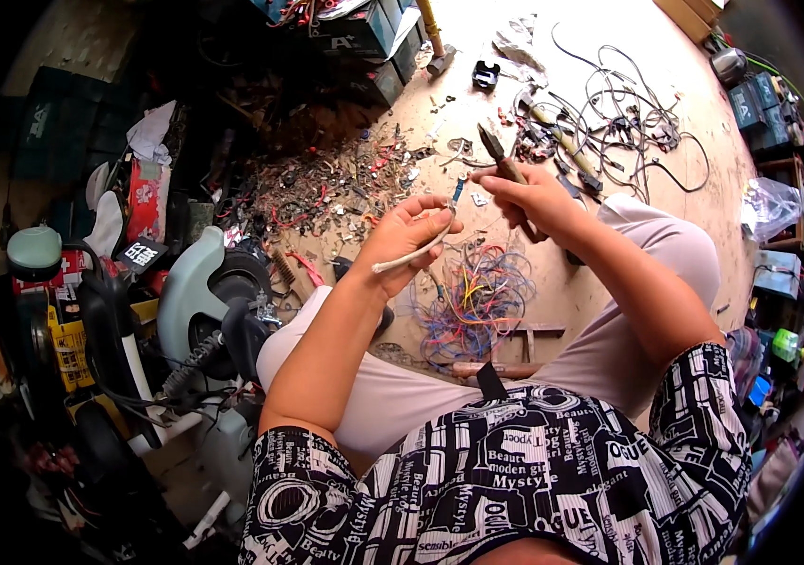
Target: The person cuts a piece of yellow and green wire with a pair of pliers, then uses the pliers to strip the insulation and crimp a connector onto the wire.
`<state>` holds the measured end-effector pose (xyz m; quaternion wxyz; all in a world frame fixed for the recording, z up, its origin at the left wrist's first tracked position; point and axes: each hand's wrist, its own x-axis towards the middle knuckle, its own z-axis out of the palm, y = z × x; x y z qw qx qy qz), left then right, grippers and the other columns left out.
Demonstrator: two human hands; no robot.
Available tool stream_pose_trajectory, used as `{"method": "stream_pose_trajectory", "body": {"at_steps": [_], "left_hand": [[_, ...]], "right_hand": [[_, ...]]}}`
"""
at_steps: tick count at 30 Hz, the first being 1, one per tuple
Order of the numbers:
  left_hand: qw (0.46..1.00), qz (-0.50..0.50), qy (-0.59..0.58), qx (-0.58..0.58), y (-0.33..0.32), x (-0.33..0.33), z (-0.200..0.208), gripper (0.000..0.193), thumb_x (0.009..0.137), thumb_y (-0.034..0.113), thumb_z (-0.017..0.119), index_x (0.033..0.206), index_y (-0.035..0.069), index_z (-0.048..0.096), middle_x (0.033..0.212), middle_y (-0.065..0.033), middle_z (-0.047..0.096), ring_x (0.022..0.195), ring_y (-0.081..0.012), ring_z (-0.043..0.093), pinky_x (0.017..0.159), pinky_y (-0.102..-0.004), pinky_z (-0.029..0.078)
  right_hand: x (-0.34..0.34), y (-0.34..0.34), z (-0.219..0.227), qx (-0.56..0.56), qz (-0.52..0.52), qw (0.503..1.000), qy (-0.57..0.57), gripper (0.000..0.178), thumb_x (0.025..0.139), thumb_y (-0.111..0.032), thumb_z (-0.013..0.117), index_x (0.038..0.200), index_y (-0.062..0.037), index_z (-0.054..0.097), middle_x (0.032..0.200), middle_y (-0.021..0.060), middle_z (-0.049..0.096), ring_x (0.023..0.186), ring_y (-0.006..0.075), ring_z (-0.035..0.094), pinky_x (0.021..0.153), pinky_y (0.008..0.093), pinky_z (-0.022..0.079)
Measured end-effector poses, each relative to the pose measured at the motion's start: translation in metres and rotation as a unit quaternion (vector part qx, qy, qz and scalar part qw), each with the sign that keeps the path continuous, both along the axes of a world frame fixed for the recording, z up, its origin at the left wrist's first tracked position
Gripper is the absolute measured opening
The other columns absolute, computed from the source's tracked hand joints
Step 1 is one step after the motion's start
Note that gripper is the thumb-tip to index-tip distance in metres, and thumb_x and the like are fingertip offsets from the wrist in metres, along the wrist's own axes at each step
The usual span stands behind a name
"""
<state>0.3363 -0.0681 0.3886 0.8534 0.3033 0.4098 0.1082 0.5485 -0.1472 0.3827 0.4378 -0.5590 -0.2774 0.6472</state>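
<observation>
Between the thumb and fingers of my left hand (413, 231) is a pale cable (409, 258); its cut end hangs below the palm. Its upper end carries a small blue piece (458, 190), pointing toward my right hand. My right hand (536, 202) is closed round a pair of pliers (494, 149), dark jaws tilted up and to the left, brownish handles in the palm. The jaws are apart from the cable. Below both hands, a tangle of thin coloured wires (477, 301) lies on the floor between my legs.
Scraps and bits of wire (336, 188) litter the floor ahead-left. Black cables (628, 122) sprawl at the far right. A hammer (439, 58) stands by stacked dark boxes (364, 47). Scooter parts (196, 292) crowd my left; shelves with a plastic bag (771, 209) line the right.
</observation>
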Motion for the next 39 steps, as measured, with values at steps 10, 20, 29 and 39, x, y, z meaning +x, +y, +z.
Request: {"method": "stream_pose_trajectory", "body": {"at_steps": [10, 20, 29, 39], "left_hand": [[0.95, -0.108, 0.077, 0.284, -0.003, 0.02, -0.005, 0.015, 0.082, 0.014, 0.072, 0.093, 0.004, 0.068, 0.081, -0.0036, 0.068, 0.069, -0.0075, 0.06, 0.059, -0.0219, 0.047], [0.939, -0.101, 0.103, 0.313, -0.008, 0.024, 0.002, 0.013, 0.08, 0.012, 0.073, 0.087, 0.002, 0.069, 0.075, -0.0004, 0.066, 0.063, -0.0043, 0.054, 0.055, -0.0194, 0.042], [0.94, -0.057, 0.094, 0.322, -0.009, 0.029, 0.007, 0.015, 0.081, 0.011, 0.072, 0.091, 0.001, 0.067, 0.079, -0.001, 0.067, 0.066, -0.0043, 0.056, 0.057, -0.0185, 0.043], [0.956, -0.023, 0.054, 0.286, -0.006, 0.025, 0.006, 0.012, 0.083, 0.012, 0.07, 0.091, 0.005, 0.065, 0.07, 0.0025, 0.061, 0.052, -0.0016, 0.044, 0.045, -0.018, 0.034]], "right_hand": [[-0.011, 0.007, 0.006, 0.012, -0.045, 0.999, 0.029, 0.021, 0.085, -0.024, 0.067, 0.079, -0.0062, 0.057, 0.062, 0.0001, 0.051, 0.055, 0.0094, 0.047, 0.05, 0.0244, 0.037], [-0.015, 0.008, 0.008, -0.026, -0.054, 0.998, -0.004, 0.023, 0.084, -0.024, 0.068, 0.072, -0.0063, 0.057, 0.06, 0.0016, 0.052, 0.051, 0.0103, 0.047, 0.047, 0.0255, 0.036], [-0.018, 0.011, 0.011, -0.042, -0.101, 0.993, 0.036, 0.027, 0.082, -0.027, 0.071, 0.069, -0.0078, 0.057, 0.058, 0.0003, 0.052, 0.049, 0.01, 0.047, 0.047, 0.0252, 0.036], [-0.018, 0.014, 0.011, -0.054, -0.197, 0.972, 0.113, 0.023, 0.084, -0.023, 0.07, 0.077, -0.0078, 0.055, 0.068, 0.0016, 0.054, 0.057, 0.0121, 0.052, 0.053, 0.0256, 0.043]]}}
